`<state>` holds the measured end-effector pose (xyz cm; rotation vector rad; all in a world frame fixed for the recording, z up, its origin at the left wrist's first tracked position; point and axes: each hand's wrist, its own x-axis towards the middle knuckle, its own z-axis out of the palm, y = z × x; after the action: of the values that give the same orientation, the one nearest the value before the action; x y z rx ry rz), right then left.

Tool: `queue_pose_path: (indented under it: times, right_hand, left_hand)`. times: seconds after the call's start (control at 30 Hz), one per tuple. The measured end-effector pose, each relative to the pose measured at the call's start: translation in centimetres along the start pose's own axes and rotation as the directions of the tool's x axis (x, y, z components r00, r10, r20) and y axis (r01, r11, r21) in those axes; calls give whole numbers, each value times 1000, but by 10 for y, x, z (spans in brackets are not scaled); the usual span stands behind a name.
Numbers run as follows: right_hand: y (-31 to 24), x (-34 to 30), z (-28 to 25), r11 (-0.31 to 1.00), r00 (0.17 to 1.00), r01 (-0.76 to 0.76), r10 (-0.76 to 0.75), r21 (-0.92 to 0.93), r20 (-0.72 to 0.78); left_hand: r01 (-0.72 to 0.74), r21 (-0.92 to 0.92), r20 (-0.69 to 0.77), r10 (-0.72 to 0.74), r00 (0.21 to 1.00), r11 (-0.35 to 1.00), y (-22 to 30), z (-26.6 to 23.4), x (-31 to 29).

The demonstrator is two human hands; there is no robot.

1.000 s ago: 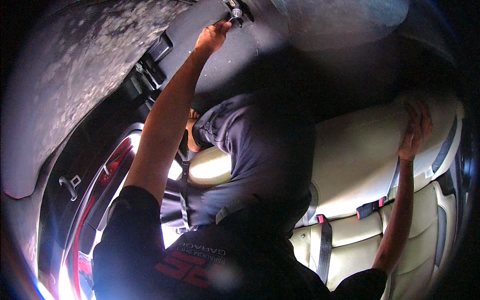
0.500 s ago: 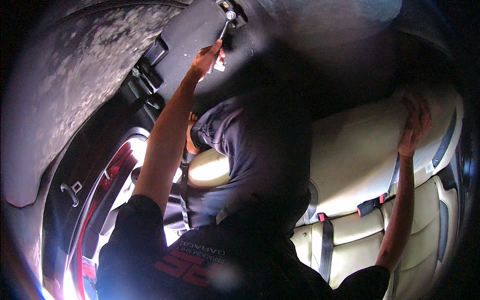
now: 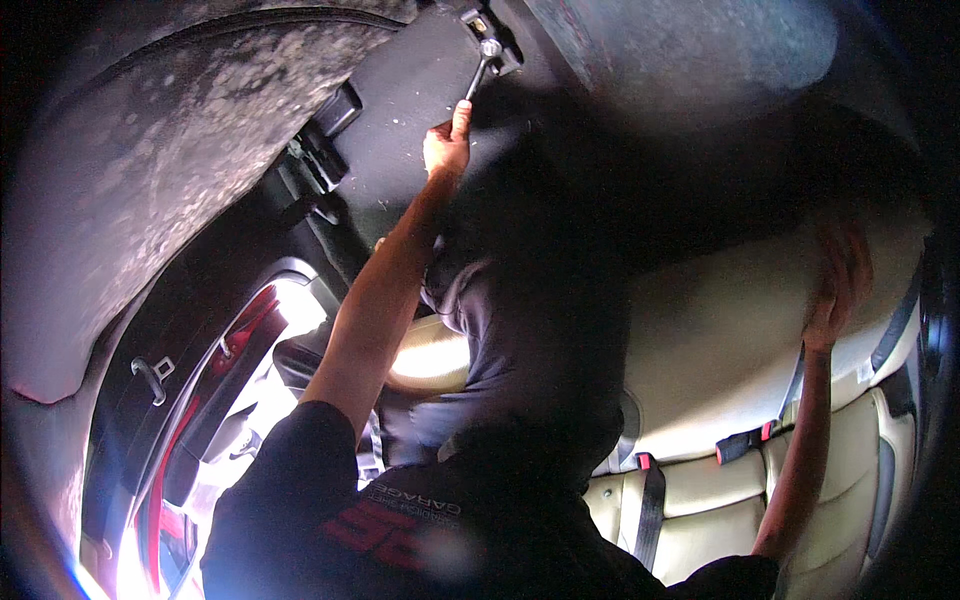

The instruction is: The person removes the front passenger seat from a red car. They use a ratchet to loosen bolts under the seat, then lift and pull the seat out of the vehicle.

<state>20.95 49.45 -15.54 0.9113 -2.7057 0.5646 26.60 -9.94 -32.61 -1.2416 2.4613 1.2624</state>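
My left hand (image 3: 447, 147) is wrapped round the handle of a ratchet wrench (image 3: 481, 73), its thumb stretched along the shaft. The wrench's round head sits at a dark bracket (image 3: 505, 50) with a small brass-coloured part, on a black panel (image 3: 405, 100). Whether the head is seated on a fastener cannot be made out. At the far right, my right hand (image 3: 838, 285) rests on the beige seat cushion (image 3: 700, 350) with fingers stretched out and nothing held; its fingertips fade into shadow.
A mottled grey lining (image 3: 190, 150) curves along the left, with a grab handle (image 3: 150, 381) below it. Bright light comes through a door opening (image 3: 300, 305). Seat-belt buckles (image 3: 733, 447) and a dark strap (image 3: 650, 510) lie by the beige backrest (image 3: 715, 500). A dark rounded shape hangs top right.
The whole view has shifted, so things sit lower and further right. My left fingers, looser round the ratchet wrench before, now close over its handle. My right hand stays on the seat.
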Motion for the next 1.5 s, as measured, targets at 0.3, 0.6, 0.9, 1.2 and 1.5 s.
queue_pose_path:
  times: [0.3,0.6,0.9,1.2,1.5]
  right_hand:
    - [0,3,-1,994,997,-43,48,-100,52]
    - [13,-29,-3,989,996,-72,78,-126,41]
    - [-186,99,36,386,750,-653,218,651,624]
    - [-288,189,412,-225,705,-520,431,824,563]
    - [-366,222,410,-769,495,-313,369,558,787]
  left_hand:
    - [35,170,-88,-20,996,985,17,-1,-9]
    - [165,-57,566,-105,818,985,18,-37,24]
    - [325,-180,650,-136,748,928,14,-44,25]
    - [24,58,379,-44,924,998,40,7,0]
    - [-57,-57,66,61,996,997,-45,-5,25]
